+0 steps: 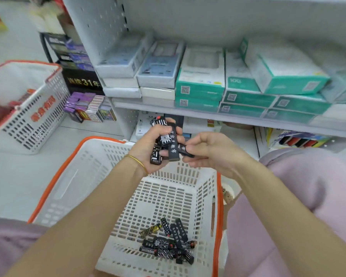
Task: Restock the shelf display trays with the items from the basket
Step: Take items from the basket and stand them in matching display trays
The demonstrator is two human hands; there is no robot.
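My left hand (148, 144) grips a bundle of several black lighters (164, 136) with white print, above the far end of the white basket with the orange rim (54, 178). My right hand (208, 150) pinches one black lighter (185, 149) at the edge of that bundle. Several more black lighters (168, 242) lie loose on the basket floor near me. A display tray with dark and red items (300, 140) sits on the lower shelf at the right, partly hidden under the shelf board.
A second white basket (28, 108) with red items stands at the left on the floor. Stacked white and teal boxes (204, 80) fill the shelf above. Purple card boxes (88, 106) sit under a black stand (82, 80). My pink-clad knee (308, 180) is at the right.
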